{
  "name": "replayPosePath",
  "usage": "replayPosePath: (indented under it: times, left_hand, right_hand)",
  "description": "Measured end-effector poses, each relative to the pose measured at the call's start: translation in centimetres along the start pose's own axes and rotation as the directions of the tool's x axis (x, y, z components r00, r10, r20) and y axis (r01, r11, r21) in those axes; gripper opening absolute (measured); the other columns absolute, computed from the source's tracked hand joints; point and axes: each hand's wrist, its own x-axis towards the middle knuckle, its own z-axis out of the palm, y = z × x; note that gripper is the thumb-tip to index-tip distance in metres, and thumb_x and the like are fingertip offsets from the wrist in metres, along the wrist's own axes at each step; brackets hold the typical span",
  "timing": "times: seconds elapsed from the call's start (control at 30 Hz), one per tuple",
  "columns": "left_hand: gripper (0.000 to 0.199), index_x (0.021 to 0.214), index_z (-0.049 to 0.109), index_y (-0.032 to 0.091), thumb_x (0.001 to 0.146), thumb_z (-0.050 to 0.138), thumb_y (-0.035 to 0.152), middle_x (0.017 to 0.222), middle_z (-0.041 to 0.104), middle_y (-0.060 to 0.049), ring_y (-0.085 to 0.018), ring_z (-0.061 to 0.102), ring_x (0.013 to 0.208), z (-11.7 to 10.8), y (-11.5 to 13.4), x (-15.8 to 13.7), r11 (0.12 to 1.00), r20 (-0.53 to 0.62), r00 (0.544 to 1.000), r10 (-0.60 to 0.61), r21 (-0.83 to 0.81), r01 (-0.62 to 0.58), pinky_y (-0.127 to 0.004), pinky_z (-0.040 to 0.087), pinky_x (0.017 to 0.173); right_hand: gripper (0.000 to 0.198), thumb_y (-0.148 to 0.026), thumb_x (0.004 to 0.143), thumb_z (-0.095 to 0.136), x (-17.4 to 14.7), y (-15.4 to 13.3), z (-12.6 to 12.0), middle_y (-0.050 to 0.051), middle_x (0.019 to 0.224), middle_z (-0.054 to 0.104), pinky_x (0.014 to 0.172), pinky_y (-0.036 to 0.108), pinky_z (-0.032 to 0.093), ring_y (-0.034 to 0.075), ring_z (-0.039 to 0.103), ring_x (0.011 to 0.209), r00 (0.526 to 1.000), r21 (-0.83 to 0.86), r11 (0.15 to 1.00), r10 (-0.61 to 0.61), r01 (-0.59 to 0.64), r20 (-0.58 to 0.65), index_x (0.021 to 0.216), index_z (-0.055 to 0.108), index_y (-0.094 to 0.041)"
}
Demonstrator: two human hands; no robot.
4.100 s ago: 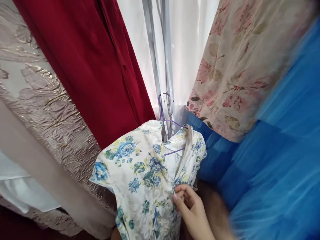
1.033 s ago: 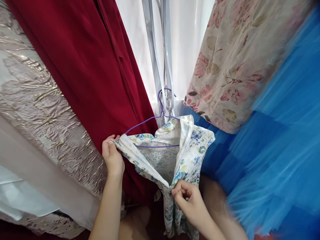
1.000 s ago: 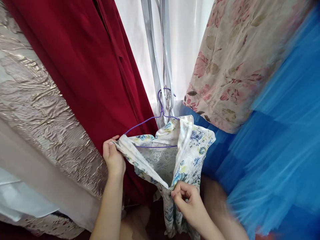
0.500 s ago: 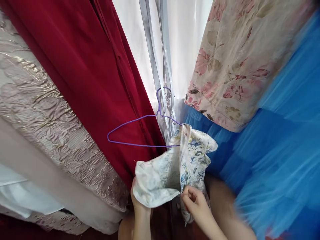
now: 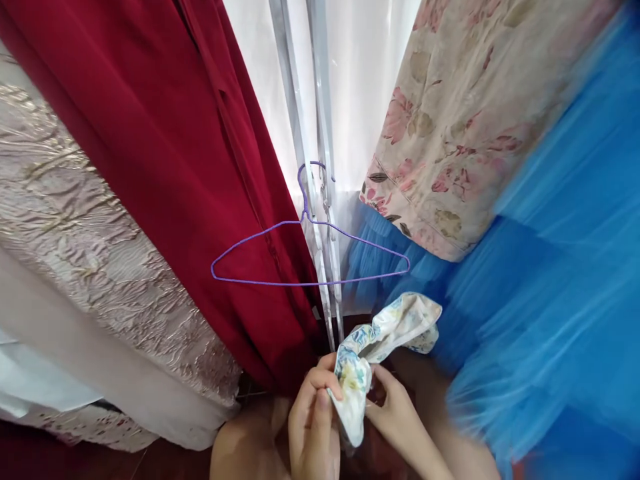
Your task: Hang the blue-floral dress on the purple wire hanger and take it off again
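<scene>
A white cloth garment [image 5: 357, 380] with a blue and yellow floral print is bunched up low in the middle, one end sticking out to the right. My left hand [image 5: 313, 413] is closed on its left edge, fingers bent over the cloth. From the right, my right hand [image 5: 393, 403] grips the garment's right side; some of its fingertips are hidden behind the fabric. Above both hands a bare purple wire hanger [image 5: 260, 233] hangs by its hook at the metal bars, apart from the cloth.
Grey metal bars [image 5: 300, 100] run down the middle before a white curtain [image 5: 370, 80]. Dark red fabric [image 5: 135, 133] and textured pale cloth [image 5: 115, 233] hang at left. A pink floral cloth [image 5: 450, 133] and blue tulle [image 5: 550, 280] hang at right.
The garment has come off the hanger's right side and is lower, more bunched up. My left hand has moved right, towards the right hand. The hanger now shows whole.
</scene>
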Motion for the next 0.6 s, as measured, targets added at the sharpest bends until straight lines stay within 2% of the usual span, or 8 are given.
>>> replayPosePath:
  times: [0.07, 0.13, 0.2, 0.27, 0.33, 0.43, 0.5, 0.6]
  left_hand:
    - [0.049, 0.078, 0.052, 0.022, 0.09, 0.049, 0.07, 0.135, 0.055, -0.009, -0.032, 0.058, 0.109, 0.6, 0.0, -0.3, 0.991, 0.099, 0.994, -0.05, 0.131, 0.037, -0.04, 0.05, 0.083]
    - [0.051, 0.081, 0.057, 0.023, 0.091, 0.045, 0.071, 0.14, 0.052, -0.01, -0.034, 0.057, 0.112, 1.3, 0.1, -0.4, 0.969, 0.177, 0.982, -0.072, 0.246, 0.026, -0.044, 0.05, 0.086]
    - [0.042, 0.085, 0.066, 0.025, 0.093, 0.049, 0.062, 0.136, 0.056, -0.01, -0.034, 0.057, 0.114, 2.1, 0.4, 0.0, 0.914, 0.223, 0.975, -0.011, 0.397, -0.08, -0.044, 0.049, 0.092]
    - [0.027, 0.095, 0.074, 0.028, 0.096, 0.055, 0.047, 0.126, 0.063, -0.009, -0.031, 0.058, 0.113, 2.6, 0.9, 0.7, 0.82, 0.273, 0.959, 0.07, 0.533, -0.211, -0.041, 0.047, 0.097]
    - [0.024, 0.11, 0.075, 0.031, 0.097, 0.056, 0.037, 0.118, 0.066, -0.008, -0.028, 0.06, 0.11, 2.3, 1.6, 1.8, 0.751, 0.286, 0.951, 0.119, 0.601, -0.274, -0.037, 0.047, 0.095]
    - [0.033, 0.127, 0.069, 0.03, 0.098, 0.054, 0.039, 0.123, 0.064, -0.009, -0.027, 0.059, 0.114, 0.1, 1.9, 3.2, 0.761, 0.256, 0.959, 0.124, 0.596, -0.258, -0.036, 0.046, 0.099]
    - [0.043, 0.131, 0.066, 0.026, 0.097, 0.053, 0.05, 0.129, 0.063, -0.011, -0.029, 0.057, 0.12, -2.1, 1.1, 3.5, 0.831, 0.322, 0.946, -0.036, 0.535, -0.151, -0.039, 0.043, 0.105]
    - [0.07, 0.124, 0.068, 0.016, 0.085, 0.055, 0.073, 0.122, 0.067, -0.014, -0.032, 0.059, 0.114, -4.7, -1.3, 3.0, 0.86, 0.424, 0.833, -0.356, 0.498, 0.114, -0.041, 0.047, 0.099]
  right_hand:
    - [0.045, -0.031, 0.065, 0.079, -0.9, -1.5, -1.5, 0.008, 0.102, 0.068, 0.096, 0.041, 0.048, 0.03, 0.061, 0.104, 0.998, 0.08, 0.997, -0.026, 0.02, 0.064, 0.108, 0.069, -0.022]
    - [0.067, -0.035, 0.061, 0.085, -1.9, -3.1, -2.7, 0.009, 0.111, 0.067, 0.103, 0.045, 0.044, 0.034, 0.058, 0.115, 0.964, 0.21, 0.977, -0.01, -0.047, 0.265, 0.124, 0.064, -0.024]
    - [0.079, -0.045, 0.057, 0.088, -2.5, -4.4, -3.3, 0.009, 0.111, 0.067, 0.101, 0.047, 0.045, 0.037, 0.058, 0.116, 0.888, 0.341, 0.926, -0.017, -0.159, 0.46, 0.128, 0.062, -0.025]
    - [0.083, -0.052, 0.054, 0.088, -2.6, -5.5, -3.2, 0.009, 0.11, 0.066, 0.099, 0.045, 0.046, 0.037, 0.058, 0.115, 0.855, 0.433, 0.872, -0.035, -0.227, 0.518, 0.128, 0.062, -0.024]
    - [0.079, -0.051, 0.058, 0.087, -2.3, -6.2, -2.6, 0.007, 0.107, 0.066, 0.094, 0.041, 0.048, 0.034, 0.06, 0.109, 0.875, 0.494, 0.833, -0.025, -0.249, 0.484, 0.128, 0.061, -0.025]
    - [0.058, -0.038, 0.07, 0.084, -1.6, -6.6, -2.0, 0.004, 0.101, 0.066, 0.083, 0.033, 0.048, 0.024, 0.06, 0.092, 0.868, 0.483, 0.829, 0.008, -0.283, 0.496, 0.122, 0.064, -0.025]
    - [0.037, -0.031, 0.074, 0.081, -1.0, -6.6, -2.3, 0.002, 0.09, 0.064, 0.073, 0.028, 0.045, 0.018, 0.055, 0.079, 0.834, 0.399, 0.876, 0.007, -0.272, 0.552, 0.108, 0.07, -0.021]
    - [0.013, -0.026, 0.072, 0.077, 0.5, -7.0, -4.2, 0.002, 0.075, 0.06, 0.063, 0.026, 0.04, 0.016, 0.049, 0.068, 0.843, 0.277, 0.941, 0.017, -0.196, 0.537, 0.081, 0.074, -0.017]
